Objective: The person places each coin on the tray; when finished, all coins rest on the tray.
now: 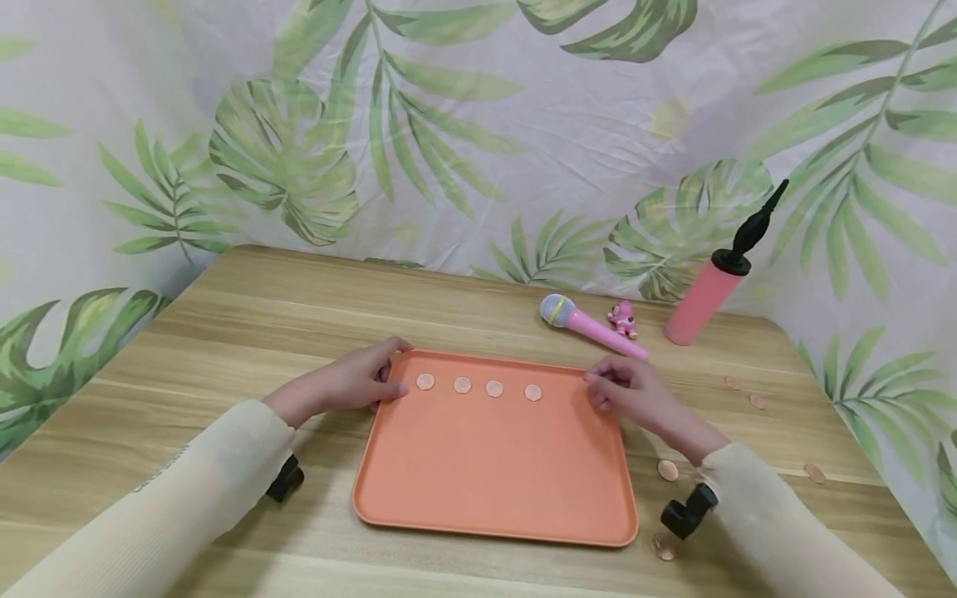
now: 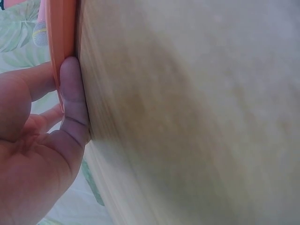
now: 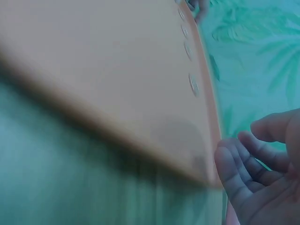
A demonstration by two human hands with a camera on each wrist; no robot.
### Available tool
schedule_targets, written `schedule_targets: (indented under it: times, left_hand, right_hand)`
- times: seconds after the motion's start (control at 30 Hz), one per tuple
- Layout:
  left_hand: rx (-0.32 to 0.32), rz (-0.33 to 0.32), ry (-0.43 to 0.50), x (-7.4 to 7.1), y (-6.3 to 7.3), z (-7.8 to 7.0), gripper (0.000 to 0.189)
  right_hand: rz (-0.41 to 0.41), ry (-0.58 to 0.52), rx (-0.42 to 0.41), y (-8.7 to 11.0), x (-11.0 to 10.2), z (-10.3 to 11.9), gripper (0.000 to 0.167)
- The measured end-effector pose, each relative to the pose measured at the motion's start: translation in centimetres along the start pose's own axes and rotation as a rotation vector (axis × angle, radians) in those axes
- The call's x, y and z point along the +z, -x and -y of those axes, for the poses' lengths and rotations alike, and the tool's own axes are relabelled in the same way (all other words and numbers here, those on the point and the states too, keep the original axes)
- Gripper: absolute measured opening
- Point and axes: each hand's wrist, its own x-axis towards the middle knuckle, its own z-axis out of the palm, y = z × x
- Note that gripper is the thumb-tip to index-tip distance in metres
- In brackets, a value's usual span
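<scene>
An orange rectangular tray (image 1: 493, 473) lies on the wooden table, with a row of several copper-coloured coins (image 1: 494, 389) along its far side. At the tray's far left corner, my left hand (image 1: 362, 378) grips the rim. The left wrist view shows the fingers (image 2: 74, 86) of that hand against the tray's edge (image 2: 64, 28). My right hand (image 1: 631, 389) is by the far right corner. Seen from the right wrist, its loosely bent fingers (image 3: 229, 171) are at the rim, and the thumb (image 3: 272, 125) stands apart from them.
Behind the tray lies a pink toy microphone (image 1: 594, 328), beside a small pink figurine (image 1: 623, 319). A pink hand pump with a black nozzle (image 1: 706, 299) stands at the back right. More coins (image 1: 668, 471) are scattered right of the tray. A leaf-patterned cloth (image 1: 449, 124) hangs behind the table.
</scene>
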Motion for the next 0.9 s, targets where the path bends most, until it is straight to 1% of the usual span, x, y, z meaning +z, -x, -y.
schedule_targets:
  times: [0.07,0.13,0.3,0.43,0.53,0.67,0.73,0.8,0.9]
  left_hand:
    - [-0.001,0.002,-0.004,0.0,-0.1,-0.1,0.059]
    - [-0.003,0.001,-0.007,-0.1,-0.1,-0.1,0.059]
    - [-0.005,-0.002,-0.007,-0.1,0.0,-0.2,0.058]
    - [-0.006,0.000,0.010,-0.1,0.1,-0.3,0.057]
    - [-0.006,0.000,0.012,0.0,0.3,-0.3,0.058]
    - [-0.015,0.003,0.013,0.0,0.3,-0.2,0.059]
    - [-0.016,0.002,0.012,0.1,0.3,-0.2,0.059]
    - [-0.012,0.001,0.006,0.1,0.2,-0.2,0.059]
    - [-0.010,-0.003,-0.004,0.1,0.1,-0.2,0.060]
  right_hand:
    - [-0.015,0.012,0.000,0.9,-0.9,-0.5,0.022]
    - [-0.025,0.047,-0.003,2.0,-1.7,-1.0,0.020]
    - [-0.049,0.217,0.020,4.8,-3.5,-2.0,0.019]
    - [-0.029,0.335,0.039,6.8,-4.7,-2.8,0.018]
    - [0.012,0.357,0.042,8.1,-5.3,-3.4,0.017]
    - [0.065,0.337,0.075,9.6,-5.8,-4.1,0.024]
    - [0.087,0.338,0.061,10.1,-5.9,-4.4,0.027]
    - [0.085,0.348,0.045,10.6,-5.9,-4.7,0.027]
    - [0.057,0.372,-0.001,11.1,-5.6,-5.0,0.025]
